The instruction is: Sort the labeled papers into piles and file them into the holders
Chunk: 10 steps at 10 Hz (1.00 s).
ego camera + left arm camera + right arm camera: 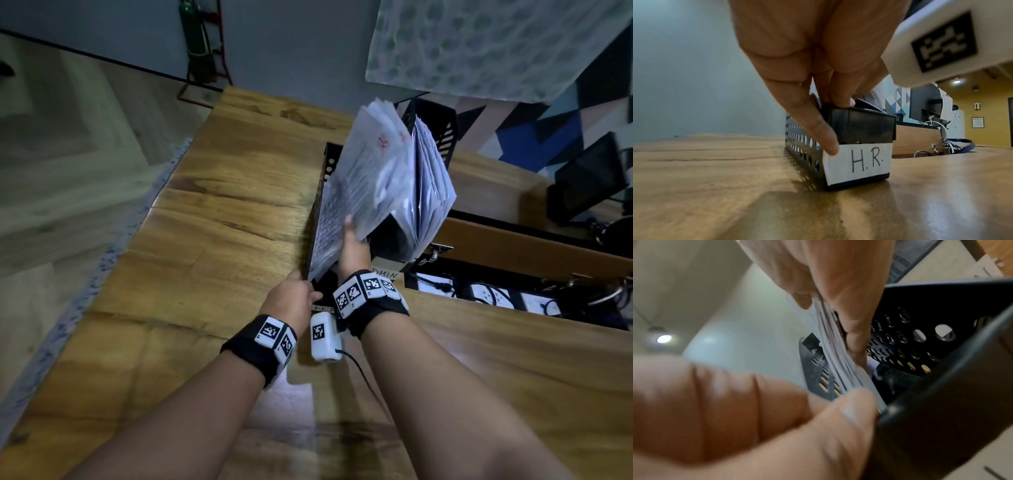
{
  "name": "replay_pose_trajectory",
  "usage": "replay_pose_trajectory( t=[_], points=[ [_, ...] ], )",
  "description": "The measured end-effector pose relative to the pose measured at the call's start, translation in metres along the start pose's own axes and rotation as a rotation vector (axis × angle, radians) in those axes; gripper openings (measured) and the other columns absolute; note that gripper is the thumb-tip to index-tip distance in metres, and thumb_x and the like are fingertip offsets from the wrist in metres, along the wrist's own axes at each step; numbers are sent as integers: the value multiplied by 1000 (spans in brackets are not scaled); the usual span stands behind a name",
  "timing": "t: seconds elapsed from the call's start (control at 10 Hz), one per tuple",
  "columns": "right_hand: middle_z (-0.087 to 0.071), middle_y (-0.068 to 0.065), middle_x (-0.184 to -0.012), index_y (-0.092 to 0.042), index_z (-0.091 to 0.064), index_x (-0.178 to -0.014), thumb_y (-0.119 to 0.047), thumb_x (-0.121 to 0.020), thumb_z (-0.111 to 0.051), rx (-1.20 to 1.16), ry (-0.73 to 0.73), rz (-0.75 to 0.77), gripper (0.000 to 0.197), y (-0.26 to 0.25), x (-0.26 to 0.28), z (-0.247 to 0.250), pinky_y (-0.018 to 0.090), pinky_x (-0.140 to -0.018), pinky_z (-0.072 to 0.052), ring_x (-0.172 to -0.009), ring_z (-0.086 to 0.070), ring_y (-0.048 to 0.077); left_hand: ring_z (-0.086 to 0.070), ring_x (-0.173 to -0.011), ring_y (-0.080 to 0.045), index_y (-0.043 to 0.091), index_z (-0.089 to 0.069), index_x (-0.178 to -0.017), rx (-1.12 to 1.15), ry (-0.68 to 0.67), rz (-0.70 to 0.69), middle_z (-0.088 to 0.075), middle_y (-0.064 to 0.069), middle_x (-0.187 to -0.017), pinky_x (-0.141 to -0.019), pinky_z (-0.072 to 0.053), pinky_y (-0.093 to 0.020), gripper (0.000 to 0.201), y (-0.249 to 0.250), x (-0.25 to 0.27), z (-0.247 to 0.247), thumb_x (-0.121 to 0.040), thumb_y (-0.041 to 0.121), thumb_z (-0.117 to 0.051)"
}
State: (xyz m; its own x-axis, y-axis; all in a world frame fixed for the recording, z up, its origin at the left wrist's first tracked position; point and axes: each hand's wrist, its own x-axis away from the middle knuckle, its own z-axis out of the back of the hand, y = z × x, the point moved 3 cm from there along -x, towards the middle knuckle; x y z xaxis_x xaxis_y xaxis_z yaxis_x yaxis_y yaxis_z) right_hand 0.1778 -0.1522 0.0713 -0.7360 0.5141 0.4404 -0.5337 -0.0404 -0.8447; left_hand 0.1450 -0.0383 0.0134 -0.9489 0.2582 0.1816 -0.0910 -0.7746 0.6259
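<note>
Two hands at black holders on desk [212, 219], left hand [291, 301] pinching H.R. holder [857, 146] rim, right hand [352, 250] clamped on blurry paper stack [370, 178], seemingly entering it.

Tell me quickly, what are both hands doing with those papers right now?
Left hand grips front lip of black perforated metal holder labelled H.R., steadying it. Right hand holds white paper stack, lower edge inside that holder. Nothing blocking.

White papers [373, 178] stand tilted inside black perforated "H.R." holder [859, 129] on desk.
</note>
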Motion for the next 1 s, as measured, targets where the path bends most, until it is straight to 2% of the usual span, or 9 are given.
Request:
replay_pose_trajectory(
  t=[0.1, 0.2, 0.3, 0.4, 0.5, 0.6, 0.8, 0.9, 1.0],
  points=[
    [-61, 4, -119, -11, -56, -126, -84, -71, -46, -105, 54, 6, 92, -7, 2, 7, 41, -103, -42, -112, -58, 25, -53, -78, -14, 6, -64, -83, -16, 13, -9, -39, 2, -93, -66, -31, -19, 29, 0, 0, 0, -99, 24, -48],
    [-54, 4, -138, -15, -40, -144, -76, -73, -57, -108, 143, 141, 96, -18, 4, 19, 32, -105, -38, -127, -51, 24, -55, -81, -17, 7, -63, -84, -23, 1, -10, -39, 2, -94, -68, -33, -21, 28, 0, 0, 0, -99, 25, -48],
    [-58, 4, -128, -10, -44, -134, -69, -75, -62, -94, 239, 242, 85, -20, 4, 32, 30, -96, -40, -121, -54, 24, -51, -81, -20, 5, -65, -94, -16, -2, -4, -38, 2, -95, -69, -30, -21, 28, 1, -7, 1, -99, 27, -48],
    [-56, 4, -126, -10, -47, -126, -75, -68, -62, -91, 295, 294, 88, -21, 5, 42, 37, -102, -42, -119, -54, 24, -50, -83, -21, 5, -65, -94, -30, -4, 7, -36, 2, -96, -70, -29, -21, 28, 4, -20, 3, -99, 27, -49],
    [-54, 4, -129, -11, -47, -130, -77, -62, -63, -95, 297, 312, 96, -23, 2, 50, 45, -104, -43, -120, -53, 23, -54, -86, -24, 5, -63, -94, -9, -3, 51, -42, -1, -97, -67, -30, -23, 27, 5, -37, 2, -97, 29, -51],
    [-51, 7, -135, -10, -43, -135, -70, -67, -67, -63, 253, 308, 94, -25, -3, 58, 44, -107, -39, -125, -49, 25, -54, -87, -25, 6, -63, -106, -12, 2, 86, -55, -7, -107, -63, -31, -24, 28, 8, -52, 2, -95, 29, -53],
    [-48, 7, -141, -10, -40, -140, -66, -69, -70, -41, 170, 302, 96, -20, -3, 69, 42, -111, -36, -131, -45, 25, -58, -96, -31, 5, -68, -103, -89, 39, 56, -53, -13, -110, -73, -39, -27, 30, 17, -61, 0, -97, 29, -51],
    [-45, 7, -144, -10, -36, -143, -65, -69, -70, 2, 85, 299, 98, -17, 0, 75, 43, -112, -34, -134, -42, 26, -59, -101, -32, 13, -64, -115, 14, 134, 50, -55, -12, -118, -81, -45, -31, 25, 23, -56, 4, -95, 23, -54],
    [-46, 5, -143, -16, -40, -142, -54, -75, -72, 25, 26, 251, 83, 1, 6, 93, 44, -110, -37, -131, -45, 23, -60, -100, -26, 23, -53, -129, 92, 269, 60, -53, -5, -126, -80, -50, -35, 33, 34, -38, 10, -96, 30, -51]
  ],
)
